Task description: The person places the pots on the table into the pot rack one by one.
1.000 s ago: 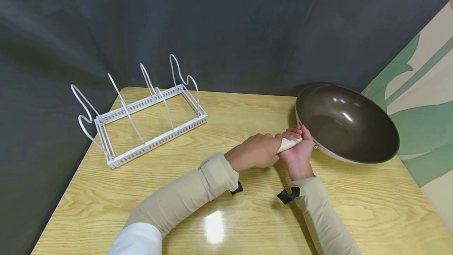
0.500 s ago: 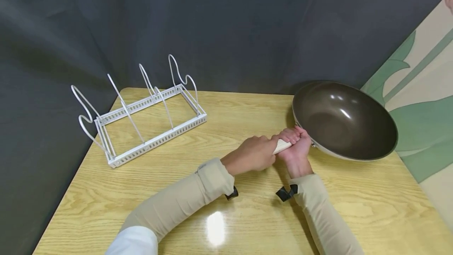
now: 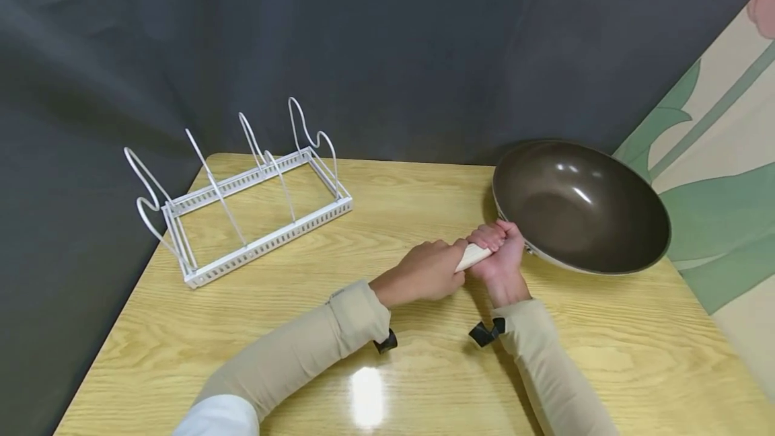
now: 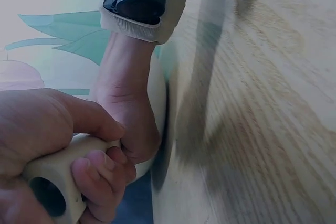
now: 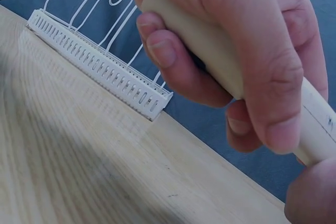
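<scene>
"While the left hand (image 3: 424, 270) curls its fingers round the end of the pale handle (image 3: 472, 257), where is the right hand (image 3: 502, 258)?"

"Beside it, gripping that handle nearer the pan (image 3: 581, 214)."

"And the pan?"

"Just beyond the right hand, dark inside facing up, at the far right of the wooden table (image 3: 436, 382). The white wire rack (image 3: 268, 245) stands well apart, to the left."

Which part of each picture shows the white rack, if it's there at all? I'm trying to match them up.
Head: left of centre, the rack stands near the table's far edge.
Left wrist: not in it.
Right wrist: upper left.
Shared landmark: the pale handle, right of centre in head, lower left in left wrist, upper middle to right edge in right wrist.
</scene>
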The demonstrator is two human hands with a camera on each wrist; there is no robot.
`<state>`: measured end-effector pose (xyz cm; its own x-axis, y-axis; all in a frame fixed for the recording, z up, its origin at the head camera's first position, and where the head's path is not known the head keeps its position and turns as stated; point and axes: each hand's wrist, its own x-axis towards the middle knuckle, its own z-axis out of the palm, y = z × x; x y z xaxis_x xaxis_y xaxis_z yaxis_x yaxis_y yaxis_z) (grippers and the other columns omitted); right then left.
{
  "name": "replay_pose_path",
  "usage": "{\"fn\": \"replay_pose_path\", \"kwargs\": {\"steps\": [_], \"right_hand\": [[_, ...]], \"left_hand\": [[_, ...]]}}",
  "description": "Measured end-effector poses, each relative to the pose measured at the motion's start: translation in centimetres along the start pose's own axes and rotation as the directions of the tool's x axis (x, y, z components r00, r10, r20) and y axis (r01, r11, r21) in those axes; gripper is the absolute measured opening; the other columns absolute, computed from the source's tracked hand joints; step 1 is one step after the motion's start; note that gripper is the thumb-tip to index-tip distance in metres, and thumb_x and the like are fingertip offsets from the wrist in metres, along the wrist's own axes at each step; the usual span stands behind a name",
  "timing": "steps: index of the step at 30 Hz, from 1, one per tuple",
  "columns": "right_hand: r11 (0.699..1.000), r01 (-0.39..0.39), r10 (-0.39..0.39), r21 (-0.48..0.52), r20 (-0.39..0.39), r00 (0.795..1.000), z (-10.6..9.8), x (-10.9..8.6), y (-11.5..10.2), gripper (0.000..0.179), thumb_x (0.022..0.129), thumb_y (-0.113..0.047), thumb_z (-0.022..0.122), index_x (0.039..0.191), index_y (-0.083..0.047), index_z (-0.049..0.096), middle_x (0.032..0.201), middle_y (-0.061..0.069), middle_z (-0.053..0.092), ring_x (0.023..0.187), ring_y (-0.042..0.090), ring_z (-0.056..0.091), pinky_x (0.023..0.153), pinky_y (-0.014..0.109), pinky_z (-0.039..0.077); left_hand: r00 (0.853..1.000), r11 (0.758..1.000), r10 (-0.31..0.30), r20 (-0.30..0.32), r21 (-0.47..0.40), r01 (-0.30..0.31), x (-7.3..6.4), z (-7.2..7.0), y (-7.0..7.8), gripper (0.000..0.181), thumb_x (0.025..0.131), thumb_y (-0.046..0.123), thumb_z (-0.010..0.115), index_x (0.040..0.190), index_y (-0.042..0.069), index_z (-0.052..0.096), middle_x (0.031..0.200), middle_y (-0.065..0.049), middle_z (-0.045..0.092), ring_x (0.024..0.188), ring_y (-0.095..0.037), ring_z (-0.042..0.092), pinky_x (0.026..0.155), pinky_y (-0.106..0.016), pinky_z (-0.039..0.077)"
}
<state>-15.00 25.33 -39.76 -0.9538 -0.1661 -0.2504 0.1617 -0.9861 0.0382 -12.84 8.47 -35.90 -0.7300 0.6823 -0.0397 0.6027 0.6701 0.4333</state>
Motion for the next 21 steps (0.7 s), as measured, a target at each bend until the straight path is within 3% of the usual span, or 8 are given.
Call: {"fn": "replay_pose_path", "kwargs": {"steps": [6, 16, 21], "right_hand": [[1.000, 0.017, -0.017, 0.001, -0.010, 1.000, -0.16, 0.18, 0.30, 0.033, 0.083, -0.011, 0.049, 0.054, -0.014, 0.034, 0.042, -0.001, 0.033, 0.039, 0.010, 0.025, 0.042, 0.024, 0.026], [0.998, 0.023, -0.022, -0.063, 0.019, 1.000, 0.03, 0.12, -0.07, 0.041, 0.096, -0.016, 0.039, 0.055, -0.015, 0.033, 0.043, -0.001, 0.032, 0.039, 0.012, 0.027, 0.041, 0.027, 0.029], [0.997, 0.030, -0.026, -0.068, 0.064, 0.998, 0.43, 0.09, 0.05, 0.040, 0.095, -0.016, 0.038, 0.055, -0.015, 0.034, 0.043, -0.001, 0.032, 0.039, 0.011, 0.026, 0.041, 0.026, 0.028]], "left_hand": [[1.000, 0.999, 0.020, -0.020, -0.028, -0.020, -0.28, 0.24, -0.41, 0.043, 0.097, 0.021, 0.068, 0.135, 0.005, 0.056, 0.093, -0.004, 0.064, 0.073, -0.015, 0.059, 0.057, -0.027, 0.047], [0.999, 0.996, -0.005, -0.047, -0.094, 0.001, -0.53, 0.79, -0.10, 0.047, 0.097, 0.020, 0.068, 0.140, 0.004, 0.054, 0.090, -0.001, 0.061, 0.072, -0.012, 0.056, 0.054, -0.024, 0.045], [0.997, 0.996, 0.001, -0.082, -0.093, -0.009, -0.65, 0.81, 0.00, 0.051, 0.097, 0.019, 0.069, 0.142, 0.005, 0.053, 0.094, -0.002, 0.063, 0.075, -0.012, 0.057, 0.057, -0.024, 0.045]]}}
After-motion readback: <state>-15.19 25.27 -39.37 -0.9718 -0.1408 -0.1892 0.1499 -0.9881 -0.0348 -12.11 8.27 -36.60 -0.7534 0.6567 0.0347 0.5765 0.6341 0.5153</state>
